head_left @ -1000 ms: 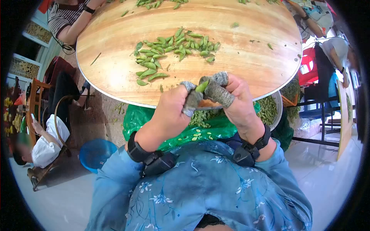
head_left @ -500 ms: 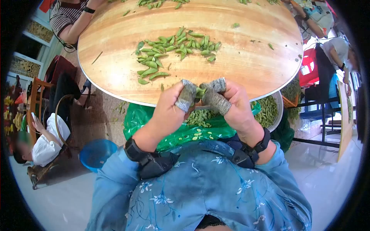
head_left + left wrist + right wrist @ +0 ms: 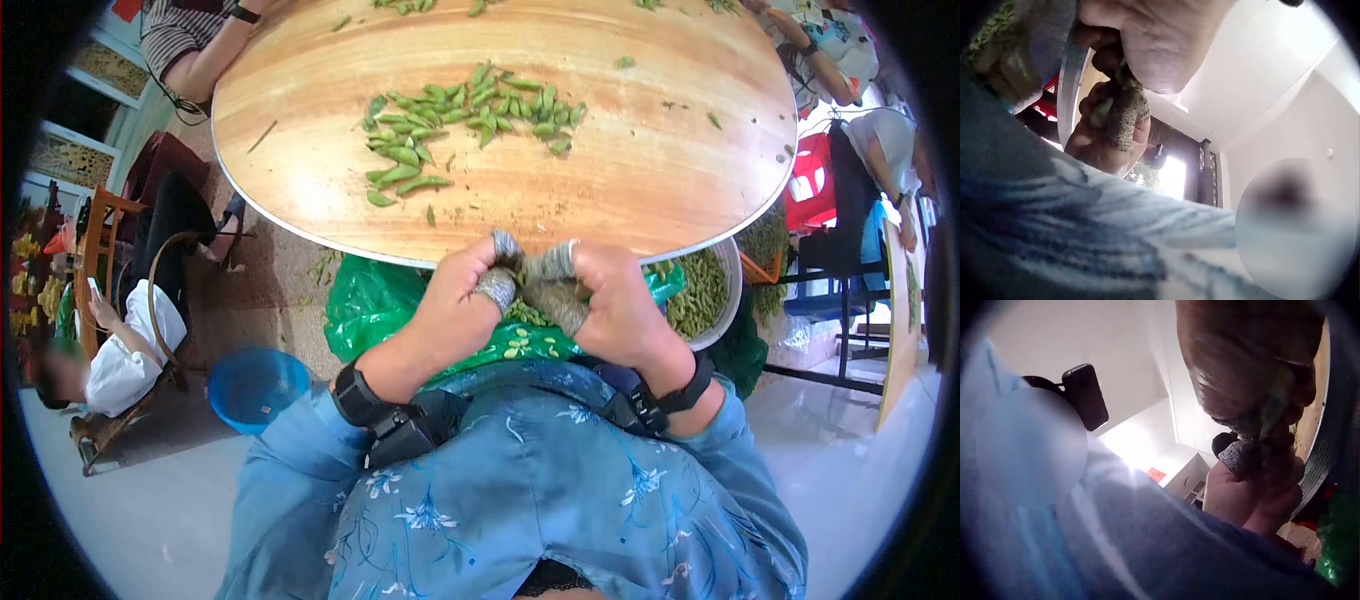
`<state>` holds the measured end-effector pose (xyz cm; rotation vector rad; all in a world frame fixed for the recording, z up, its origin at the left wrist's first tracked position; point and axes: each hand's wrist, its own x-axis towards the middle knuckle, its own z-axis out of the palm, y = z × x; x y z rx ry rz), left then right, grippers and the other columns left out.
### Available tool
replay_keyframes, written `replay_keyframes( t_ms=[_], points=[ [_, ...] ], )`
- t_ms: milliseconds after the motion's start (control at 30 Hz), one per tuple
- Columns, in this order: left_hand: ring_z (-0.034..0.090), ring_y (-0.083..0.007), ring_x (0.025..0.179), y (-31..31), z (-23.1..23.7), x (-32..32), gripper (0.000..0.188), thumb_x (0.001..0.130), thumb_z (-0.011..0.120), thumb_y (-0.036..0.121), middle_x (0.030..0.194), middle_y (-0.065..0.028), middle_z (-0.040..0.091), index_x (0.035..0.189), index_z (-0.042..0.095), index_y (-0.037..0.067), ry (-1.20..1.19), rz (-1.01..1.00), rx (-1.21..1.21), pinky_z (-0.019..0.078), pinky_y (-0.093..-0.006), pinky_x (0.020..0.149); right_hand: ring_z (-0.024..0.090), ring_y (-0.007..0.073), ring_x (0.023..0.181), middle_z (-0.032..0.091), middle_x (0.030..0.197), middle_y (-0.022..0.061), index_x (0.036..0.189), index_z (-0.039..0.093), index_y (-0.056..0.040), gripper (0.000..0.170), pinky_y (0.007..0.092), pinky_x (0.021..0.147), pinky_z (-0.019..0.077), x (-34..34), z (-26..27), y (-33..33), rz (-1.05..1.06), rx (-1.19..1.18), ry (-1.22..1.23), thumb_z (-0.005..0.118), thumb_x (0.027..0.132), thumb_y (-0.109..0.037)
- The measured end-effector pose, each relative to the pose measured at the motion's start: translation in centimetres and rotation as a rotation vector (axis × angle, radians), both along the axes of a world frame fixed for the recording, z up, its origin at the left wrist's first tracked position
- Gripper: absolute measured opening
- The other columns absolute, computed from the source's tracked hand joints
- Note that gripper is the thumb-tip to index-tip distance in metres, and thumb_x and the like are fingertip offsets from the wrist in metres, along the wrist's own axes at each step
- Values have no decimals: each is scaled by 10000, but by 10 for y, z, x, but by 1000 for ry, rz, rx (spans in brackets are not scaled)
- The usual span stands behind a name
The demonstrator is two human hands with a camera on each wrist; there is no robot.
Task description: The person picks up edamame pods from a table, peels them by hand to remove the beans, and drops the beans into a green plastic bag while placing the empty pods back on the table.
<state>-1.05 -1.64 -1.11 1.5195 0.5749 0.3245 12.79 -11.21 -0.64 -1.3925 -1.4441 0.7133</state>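
Note:
Just past the table's near edge, my left hand (image 3: 455,300) and right hand (image 3: 625,305) meet fingertip to fingertip. Grey knitted covers (image 3: 553,303) wrap the thumbs and forefingers. Between them they pinch a green soybean pod, mostly hidden by the fingers in the head view. The right wrist view shows a pale green piece of the pod (image 3: 1274,411) in the right hand's fingers. Below the hands, shelled beans (image 3: 530,345) lie on a green plastic bag (image 3: 372,308). A loose pile of soybean pods (image 3: 425,118) lies on the wooden table (image 3: 650,150) ahead.
A white-rimmed basin (image 3: 736,290) full of pods stands at the right below the table edge. On the floor at left sits a blue basin (image 3: 258,388). Other people are around the table and on a chair (image 3: 98,240) at left. A red stool (image 3: 808,185) stands at right.
The pod, plainly visible between the fingertips a second ago, is now mostly covered by them. Both hands have come slightly lower and closer to each other. The pile on the table is unchanged.

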Motion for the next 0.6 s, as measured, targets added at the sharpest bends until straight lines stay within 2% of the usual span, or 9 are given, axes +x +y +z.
replay_keyframes(
  t_ms=[100,167,200,233,300,333,367,467,600],
  points=[
    [422,-92,653,-4,-11,1,193,664,407,-39,656,-46,459,830,496,2,-82,-22,-81,374,-244,587,548,287,607,545,674,165,785,570,-17,124,326,533,422,1,4,-6,-22,61,-132,587,662,-20],
    [464,-91,674,-6,-9,-1,236,679,410,-55,729,6,477,878,511,20,-98,-121,217,403,-220,603,557,278,627,559,689,153,789,575,-24,125,330,546,429,7,10,-16,-33,44,-135,585,665,-29],
    [523,-149,717,-1,0,-4,283,655,490,-65,754,-49,522,922,527,21,76,-261,358,428,-243,635,557,275,631,567,701,144,793,575,-25,124,326,551,432,15,13,-24,-70,-20,-196,577,670,-24],
    [523,-149,717,1,2,-7,283,655,490,-65,754,-49,522,922,527,21,77,-255,367,428,-243,635,558,271,635,575,712,135,797,575,-26,123,322,557,434,26,16,-33,-110,-84,-256,568,675,-18],
    [547,-221,718,3,4,-12,279,648,569,-25,758,-112,541,917,560,49,32,-155,866,439,-277,630,571,240,657,587,751,136,842,580,-24,158,305,591,442,58,22,-60,-190,-299,-309,555,687,-5],
    [537,-278,699,11,4,-14,262,640,619,22,768,-132,552,896,578,55,-54,-49,936,439,-315,609,573,207,669,595,764,126,864,578,-14,169,285,604,444,68,30,-71,-325,-319,-354,548,698,5],
    [514,-266,661,22,4,-17,228,672,590,77,720,-96,504,899,564,82,36,64,1113,427,-351,541,576,173,680,603,777,117,886,576,-3,181,265,617,445,76,34,-80,-460,-338,-397,541,710,14],
    [514,-312,674,55,6,-16,172,649,588,25,737,-139,513,819,560,11,207,257,1275,417,-366,572,563,117,729,607,798,81,914,570,19,181,227,649,443,90,32,-99,-620,-284,-174,553,735,8],
    [511,-291,714,79,1,-9,148,595,526,-4,723,-113,485,738,538,31,399,197,1367,424,-385,579,553,96,720,600,787,45,902,574,24,149,216,652,448,73,20,-78,-556,-182,-58,566,763,-30]
  ],
)
